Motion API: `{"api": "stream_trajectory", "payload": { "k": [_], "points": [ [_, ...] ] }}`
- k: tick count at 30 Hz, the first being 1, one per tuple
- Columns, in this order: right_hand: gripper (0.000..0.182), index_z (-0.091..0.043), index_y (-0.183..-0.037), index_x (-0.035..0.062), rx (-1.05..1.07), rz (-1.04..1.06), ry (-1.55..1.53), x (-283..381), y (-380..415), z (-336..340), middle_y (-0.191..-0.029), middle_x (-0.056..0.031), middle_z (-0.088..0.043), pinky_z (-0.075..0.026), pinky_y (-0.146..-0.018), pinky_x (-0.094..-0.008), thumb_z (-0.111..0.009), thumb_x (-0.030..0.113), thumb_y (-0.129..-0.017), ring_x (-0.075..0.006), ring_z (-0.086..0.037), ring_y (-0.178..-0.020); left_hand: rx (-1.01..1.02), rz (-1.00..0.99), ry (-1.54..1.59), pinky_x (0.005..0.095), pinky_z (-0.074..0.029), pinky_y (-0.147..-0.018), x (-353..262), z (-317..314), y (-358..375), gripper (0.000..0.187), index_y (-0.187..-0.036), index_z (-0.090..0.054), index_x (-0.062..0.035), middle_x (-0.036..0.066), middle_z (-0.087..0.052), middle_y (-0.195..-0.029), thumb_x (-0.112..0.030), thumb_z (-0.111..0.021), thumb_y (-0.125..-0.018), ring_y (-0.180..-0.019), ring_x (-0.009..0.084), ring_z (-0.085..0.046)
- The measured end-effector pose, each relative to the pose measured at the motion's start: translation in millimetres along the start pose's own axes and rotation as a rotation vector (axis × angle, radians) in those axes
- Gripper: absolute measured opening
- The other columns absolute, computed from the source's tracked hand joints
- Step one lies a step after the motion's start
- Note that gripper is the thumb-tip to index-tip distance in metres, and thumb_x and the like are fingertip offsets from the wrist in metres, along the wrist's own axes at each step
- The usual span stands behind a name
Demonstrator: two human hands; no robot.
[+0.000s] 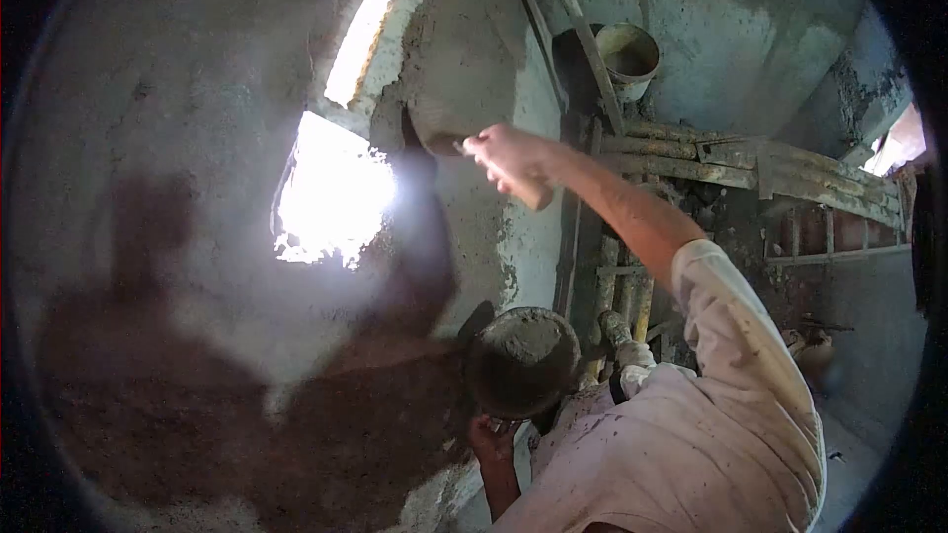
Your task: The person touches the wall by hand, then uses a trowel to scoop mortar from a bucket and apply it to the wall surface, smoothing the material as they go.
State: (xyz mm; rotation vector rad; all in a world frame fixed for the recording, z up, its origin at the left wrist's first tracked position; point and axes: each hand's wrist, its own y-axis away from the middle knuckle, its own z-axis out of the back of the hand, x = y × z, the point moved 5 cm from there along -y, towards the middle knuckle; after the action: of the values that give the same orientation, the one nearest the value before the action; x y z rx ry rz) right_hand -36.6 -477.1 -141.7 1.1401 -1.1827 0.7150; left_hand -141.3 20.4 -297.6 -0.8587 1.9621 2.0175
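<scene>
Raised against the grey plastered wall (227, 336), my right hand (509, 160) is closed round the wooden handle of a trowel (534, 192). Its blurred blade lies at or close to the wall, just right of a bright, ragged opening (336, 192). Low in the view, my left hand (492, 437) grips the lower rim of a round, dark pan (521, 375). Grey mortar (533, 338) sits in the pan, near the wall.
A stained bucket (627, 57) stands at the top beside a slanting board (575, 15). Poles of a scaffold (681, 163) run to the right, with a ladder-like frame (839, 257) below them. Strong shadows fall across the wall.
</scene>
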Motion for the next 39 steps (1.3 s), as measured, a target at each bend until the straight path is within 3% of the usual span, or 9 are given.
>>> {"api": "stream_trajectory", "payload": {
  "k": [8, 14, 19, 21, 26, 28, 31, 36, 39],
  "points": [
    [0.041, -0.049, -0.094, 0.0029, 0.086, -0.007, 0.033, -36, 94, -42, -0.07, -0.0018, -0.05, -0.047, -0.047, -0.0266, -0.041, 0.042, -0.098, -0.008, -0.052, -0.053, 0.151, -0.099, 0.013, 0.0645, -0.039, -0.098, -4, -14, 4, 0.017, -0.084, -0.052, -0.0086, 0.015, -0.048, -0.114, -0.018, -0.059, -0.072, -0.111, 0.0404, -0.046],
    [0.03, -0.05, -0.103, 0.002, -0.164, 0.202, 0.888, -170, 195, -65, -0.081, -0.0153, -0.061, -0.052, -0.062, -0.0443, -0.051, 0.03, -0.092, -0.0369, -0.064, -0.074, 0.246, -0.029, -0.061, 0.0589, -0.044, -0.092, -3, 5, -26, 0.018, -0.089, -0.054, -0.0084, 0.014, -0.045, -0.116, -0.019, -0.06, -0.075, -0.113, 0.037, -0.045],
    [0.037, -0.05, -0.118, 0.0016, -0.014, -0.171, 1.148, -241, 239, -142, -0.088, -0.0194, -0.063, -0.054, -0.065, -0.0477, -0.058, 0.016, -0.085, -0.0348, -0.065, -0.082, 0.318, -0.017, -0.123, 0.0542, -0.047, -0.09, -10, 13, -30, 0.023, -0.096, -0.055, -0.009, 0.013, -0.053, -0.109, -0.019, -0.058, -0.076, -0.105, 0.0319, -0.053],
    [0.037, -0.051, -0.118, 0.0009, -0.012, -0.166, 1.133, -279, 230, -167, -0.09, -0.022, -0.063, -0.054, -0.065, -0.0482, -0.058, 0.014, -0.085, -0.0351, -0.066, -0.084, 0.362, -0.05, -0.18, 0.0528, -0.047, -0.09, -18, 4, -12, 0.028, -0.101, -0.055, -0.0088, 0.013, -0.056, -0.106, -0.02, -0.058, -0.076, -0.101, 0.0308, -0.056],
    [0.029, -0.058, -0.115, 0.0042, 0.262, -0.221, 0.812, -343, 226, -217, -0.095, -0.0189, -0.066, -0.054, -0.072, -0.047, -0.052, 0.018, -0.091, -0.0339, -0.067, -0.086, 0.489, -0.158, -0.42, 0.0337, -0.052, -0.055, -26, -13, 16, 0.017, -0.075, -0.051, -0.0128, 0.001, -0.052, -0.078, -0.024, -0.064, -0.075, -0.07, 0.0144, -0.056],
    [0.031, -0.058, -0.116, 0.0077, 0.358, 0.048, 0.867, -406, 226, -235, -0.102, -0.0141, -0.065, -0.053, -0.079, -0.0444, -0.053, 0.019, -0.087, -0.0322, -0.064, -0.093, 0.502, -0.099, -0.428, 0.0356, -0.053, -0.057, -25, 9, -25, 0.017, -0.074, -0.05, -0.0134, 0.001, -0.052, -0.078, -0.025, -0.063, -0.075, -0.069, 0.0169, -0.057],
    [0.036, -0.057, -0.107, 0.008, 0.236, 0.478, 0.937, -315, 274, -213, -0.107, -0.0097, -0.06, -0.047, -0.085, -0.037, -0.06, 0.021, -0.073, -0.0245, -0.055, -0.107, 0.507, -0.037, -0.376, 0.0408, -0.053, -0.064, -21, 13, -33, 0.017, -0.073, -0.046, -0.0145, 0.002, -0.052, -0.079, -0.025, -0.06, -0.075, -0.072, 0.0224, -0.057],
    [0.035, -0.055, -0.09, 0.0066, -0.045, -0.041, 0.283, -301, 292, -205, -0.076, -0.0066, -0.056, -0.049, -0.063, -0.0319, -0.049, 0.04, -0.097, -0.0193, -0.059, -0.071, 0.483, 0.06, -0.372, 0.0569, -0.043, -0.091, -13, 7, -50, 0.021, -0.067, -0.042, -0.0134, 0.003, -0.048, -0.081, -0.022, -0.059, -0.075, -0.087, 0.0325, -0.05],
    [0.032, -0.055, -0.09, 0.007, -0.067, -0.278, -0.164, -301, 306, -203, -0.069, -0.0038, -0.053, -0.046, -0.052, -0.0297, -0.049, 0.038, -0.097, -0.013, -0.055, -0.057, 0.482, 0.101, -0.313, 0.063, -0.041, -0.094, -6, 3, -64, 0.025, -0.067, -0.038, -0.012, 0.006, -0.048, -0.086, -0.022, -0.06, -0.074, -0.106, 0.0452, -0.043]
  ]
}}
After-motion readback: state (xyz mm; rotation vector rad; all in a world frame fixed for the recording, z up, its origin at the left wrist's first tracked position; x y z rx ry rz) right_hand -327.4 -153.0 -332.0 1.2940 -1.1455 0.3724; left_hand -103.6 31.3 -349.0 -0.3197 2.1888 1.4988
